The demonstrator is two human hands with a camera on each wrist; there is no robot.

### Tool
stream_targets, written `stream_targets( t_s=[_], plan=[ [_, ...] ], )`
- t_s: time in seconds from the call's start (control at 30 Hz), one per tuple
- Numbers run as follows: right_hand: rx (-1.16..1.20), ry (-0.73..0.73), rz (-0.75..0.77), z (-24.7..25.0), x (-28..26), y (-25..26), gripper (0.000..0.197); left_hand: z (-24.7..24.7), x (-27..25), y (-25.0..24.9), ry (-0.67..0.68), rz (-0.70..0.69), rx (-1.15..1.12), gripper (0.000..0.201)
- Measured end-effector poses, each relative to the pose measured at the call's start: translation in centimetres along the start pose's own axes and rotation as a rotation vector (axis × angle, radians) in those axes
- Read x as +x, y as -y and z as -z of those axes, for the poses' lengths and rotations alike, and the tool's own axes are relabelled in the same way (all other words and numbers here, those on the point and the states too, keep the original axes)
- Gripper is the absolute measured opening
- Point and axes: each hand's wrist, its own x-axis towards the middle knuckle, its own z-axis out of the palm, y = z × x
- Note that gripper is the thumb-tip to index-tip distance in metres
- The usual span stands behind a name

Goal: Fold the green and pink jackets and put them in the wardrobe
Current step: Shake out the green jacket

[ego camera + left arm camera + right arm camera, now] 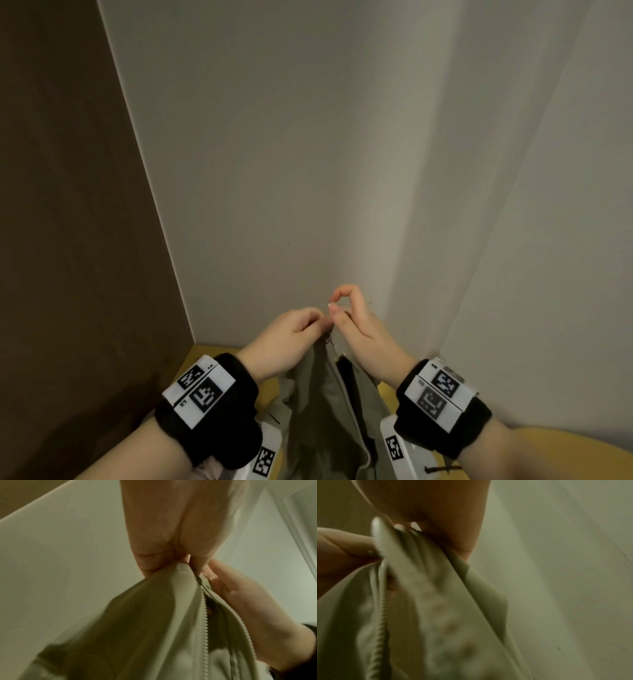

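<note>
I hold the green jacket [325, 407] up in front of a white wall, and it hangs down from both hands. My left hand [320, 322] pinches the top edge left of the zipper [204, 615]. Close beside it, my right hand [334, 310] pinches the edge on the other side, thumb and forefinger curled into a ring. In the left wrist view the left fingers [154, 555] clamp the jacket's [150, 628] corner, with the right hand [236, 599] next to them. The right wrist view shows blurred jacket cloth [428, 601] under the right hand [436, 513]. The jacket's lower part is out of view.
A white wall [308, 154] fills the view ahead, with a brown panel [68, 205] to the left. A yellow surface [555, 448] lies below the hands. A bit of pale pinkish fabric [209, 471] shows at the bottom edge under my left wrist.
</note>
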Motion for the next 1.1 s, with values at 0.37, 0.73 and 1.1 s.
stream_targets(
  t_s=[0.37,0.73,1.1],
  plan=[
    [-0.292,-0.015,-0.006,-0.6,-2.3,-0.7,0.009,0.5,0.6,1.2,-0.166,-0.013,0.259,0.037],
    [-0.016,0.097,-0.257,-1.0,-1.9,0.9,0.025,-0.2,0.3,0.3,-0.204,-0.134,0.456,0.030],
    [-0.147,0.150,-0.458,0.2,-3.9,-2.6,0.029,5.2,0.1,0.5,-0.483,-0.081,0.416,0.028]
  ],
)
